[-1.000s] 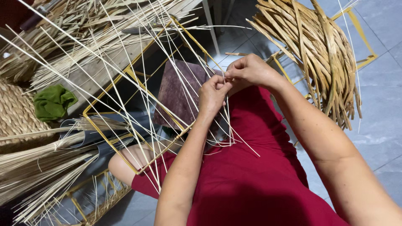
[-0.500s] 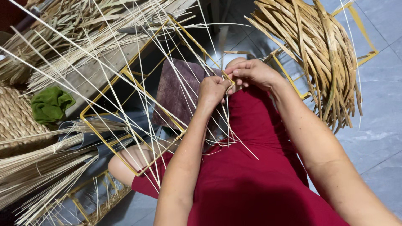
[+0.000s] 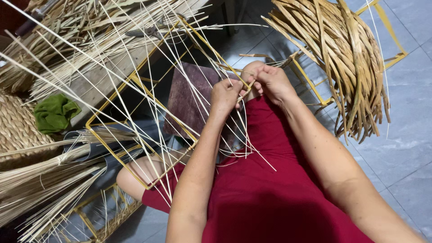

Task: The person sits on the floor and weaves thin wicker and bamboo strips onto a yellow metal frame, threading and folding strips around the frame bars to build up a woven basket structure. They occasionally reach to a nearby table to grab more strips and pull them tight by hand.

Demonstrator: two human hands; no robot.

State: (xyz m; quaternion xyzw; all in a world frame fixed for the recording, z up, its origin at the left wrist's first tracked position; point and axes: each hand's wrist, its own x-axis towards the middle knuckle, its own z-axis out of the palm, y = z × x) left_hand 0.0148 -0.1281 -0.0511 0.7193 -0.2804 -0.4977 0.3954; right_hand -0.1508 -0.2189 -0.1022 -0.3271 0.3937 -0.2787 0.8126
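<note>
A yellow metal wire frame (image 3: 135, 83) rests tilted across my lap, with several long pale reed strips (image 3: 148, 108) fanning out from its near corner. My left hand (image 3: 225, 96) pinches reed strips at that corner of the frame. My right hand (image 3: 270, 81) closes on the same corner from the other side, fingers touching the left hand's. Under the frame lies a dark maroon board (image 3: 189, 96). My red garment (image 3: 270, 193) covers my lap below the hands.
A thick bundle of flat tan straw (image 3: 346, 58) hangs over another yellow frame (image 3: 391, 31) at the right. A wooden plank (image 3: 112, 67) with loose reeds, scissors (image 3: 148, 31) and a green cloth (image 3: 54, 112) sit left. A woven basket (image 3: 13, 126) and pale reed bundles (image 3: 40, 180) lie lower left on grey floor tiles (image 3: 405, 148).
Both hands stay at the frame's corner; they have shifted slightly and the fingers have reworked their hold on the reed strips. The frame has barely moved.
</note>
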